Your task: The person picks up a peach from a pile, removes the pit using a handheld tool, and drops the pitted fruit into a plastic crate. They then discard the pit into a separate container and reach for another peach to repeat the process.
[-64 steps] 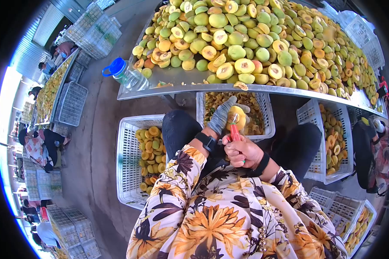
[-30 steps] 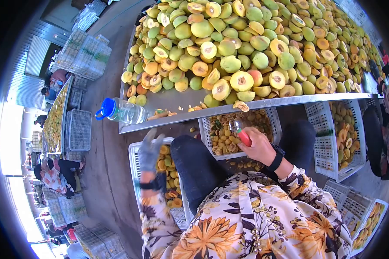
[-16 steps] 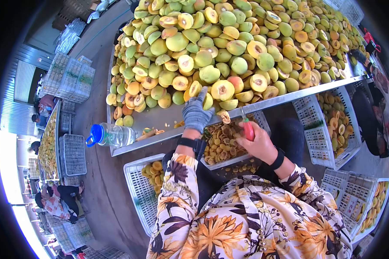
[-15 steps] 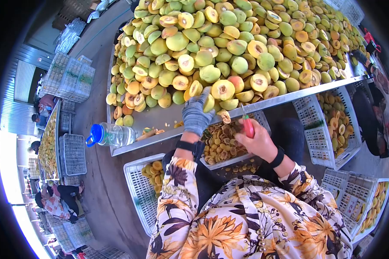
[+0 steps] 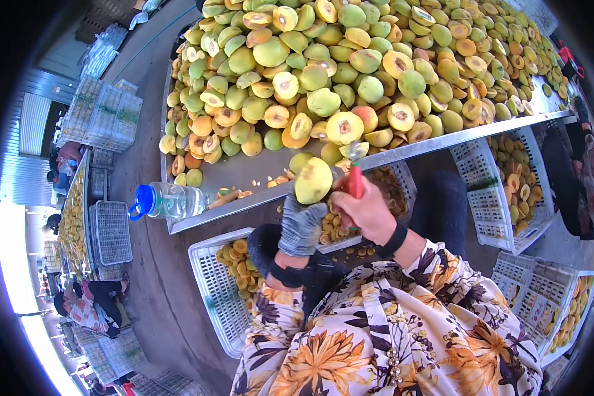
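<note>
My left hand, in a grey knit glove, holds a yellow-green peach half with its skin side up. Close beside it, my right hand is closed around a red-handled pitting tool, its metal tip pointing up and away from me. The cut side of the held peach is hidden. Both hands are just in front of the metal table's edge. Beyond them rises a large heap of halved peaches, some showing their stones. Below my hands, a crate holds peach halves and scraps.
A blue-capped water bottle lies on the table's left corner. White crates with peaches stand at my left and right, another farther right. Other people sit at a second fruit table on the left. Stacked crates stand behind.
My left hand has drawn back from the heap with a peach half. My right hand has moved left toward it, and the brownish scrap at the tool's tip no longer shows.
</note>
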Demonstrator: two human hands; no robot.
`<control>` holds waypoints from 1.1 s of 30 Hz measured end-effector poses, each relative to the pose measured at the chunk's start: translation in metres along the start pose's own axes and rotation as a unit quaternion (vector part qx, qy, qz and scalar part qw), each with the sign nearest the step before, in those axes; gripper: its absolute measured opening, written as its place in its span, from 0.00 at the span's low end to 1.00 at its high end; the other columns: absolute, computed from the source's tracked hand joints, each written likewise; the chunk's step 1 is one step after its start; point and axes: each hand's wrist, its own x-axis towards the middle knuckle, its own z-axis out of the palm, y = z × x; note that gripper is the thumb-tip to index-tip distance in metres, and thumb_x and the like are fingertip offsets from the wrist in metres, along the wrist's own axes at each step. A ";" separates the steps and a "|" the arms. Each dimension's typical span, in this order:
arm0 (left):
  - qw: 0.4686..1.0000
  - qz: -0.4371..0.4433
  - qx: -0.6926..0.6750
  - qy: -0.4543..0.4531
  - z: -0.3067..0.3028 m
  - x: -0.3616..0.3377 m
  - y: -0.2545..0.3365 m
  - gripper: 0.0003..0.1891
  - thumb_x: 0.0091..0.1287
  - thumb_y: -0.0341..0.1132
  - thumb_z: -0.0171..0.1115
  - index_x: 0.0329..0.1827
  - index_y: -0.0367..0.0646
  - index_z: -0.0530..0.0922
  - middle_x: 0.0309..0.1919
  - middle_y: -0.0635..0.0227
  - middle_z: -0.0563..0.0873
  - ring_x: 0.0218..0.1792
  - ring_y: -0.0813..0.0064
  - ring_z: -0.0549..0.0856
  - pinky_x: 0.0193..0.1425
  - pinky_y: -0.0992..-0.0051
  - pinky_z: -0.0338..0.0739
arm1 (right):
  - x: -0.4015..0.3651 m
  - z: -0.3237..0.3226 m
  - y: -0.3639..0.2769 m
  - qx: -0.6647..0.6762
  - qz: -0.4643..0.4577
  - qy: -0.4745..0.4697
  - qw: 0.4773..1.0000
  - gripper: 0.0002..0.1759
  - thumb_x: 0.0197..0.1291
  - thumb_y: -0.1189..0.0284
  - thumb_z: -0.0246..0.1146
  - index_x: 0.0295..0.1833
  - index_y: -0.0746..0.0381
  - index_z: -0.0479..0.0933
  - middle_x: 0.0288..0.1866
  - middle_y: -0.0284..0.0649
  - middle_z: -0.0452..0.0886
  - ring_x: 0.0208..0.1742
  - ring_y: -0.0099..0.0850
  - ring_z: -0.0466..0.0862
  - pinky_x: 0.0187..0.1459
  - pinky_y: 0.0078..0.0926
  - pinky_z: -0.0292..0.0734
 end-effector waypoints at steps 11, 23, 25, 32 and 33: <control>0.890 0.178 0.411 -0.088 -0.006 0.029 0.029 0.25 0.42 0.14 0.54 0.45 0.44 0.79 0.43 0.62 0.81 0.49 0.62 0.78 0.56 0.69 0.71 | 0.010 -0.021 -0.029 -0.027 0.135 -0.104 0.985 0.25 0.60 0.49 0.54 0.47 0.60 0.65 0.28 0.43 0.78 0.12 0.17 0.65 0.13 0.18 0.66; 0.963 -0.074 -0.253 0.049 0.030 0.011 0.014 0.31 0.62 0.48 0.56 0.65 0.44 0.61 0.56 0.62 0.72 0.52 0.67 0.76 0.58 0.70 0.70 | 0.007 0.004 0.004 -0.010 -0.063 0.058 0.996 0.26 0.53 0.70 0.64 0.55 0.65 0.62 0.26 0.37 0.74 0.17 0.23 0.73 0.18 0.24 0.70; 0.940 -0.162 -0.235 0.185 0.018 0.020 -0.004 0.29 0.64 0.58 0.49 0.58 0.42 0.66 0.48 0.63 0.77 0.49 0.69 0.77 0.54 0.69 0.73 | 0.012 0.004 0.020 -0.410 -0.300 0.100 0.855 0.28 0.54 0.69 0.63 0.56 0.67 0.60 0.25 0.46 0.76 0.22 0.37 0.79 0.24 0.34 0.73; 0.969 -0.043 -0.098 0.222 0.009 0.022 -0.012 0.28 0.66 0.57 0.47 0.58 0.42 0.67 0.48 0.63 0.76 0.46 0.70 0.78 0.51 0.71 0.75 | -0.009 -0.001 0.023 -0.493 -0.188 0.033 0.849 0.18 0.50 0.74 0.61 0.45 0.67 0.64 0.24 0.58 0.74 0.29 0.55 0.76 0.30 0.43 0.71; 0.977 -0.013 -0.041 0.208 0.013 0.020 -0.011 0.28 0.66 0.56 0.47 0.58 0.42 0.67 0.48 0.63 0.76 0.46 0.71 0.78 0.50 0.72 0.75 | -0.009 -0.001 0.023 -0.496 -0.144 0.023 0.856 0.17 0.50 0.75 0.61 0.44 0.67 0.64 0.24 0.58 0.74 0.28 0.55 0.76 0.29 0.43 0.70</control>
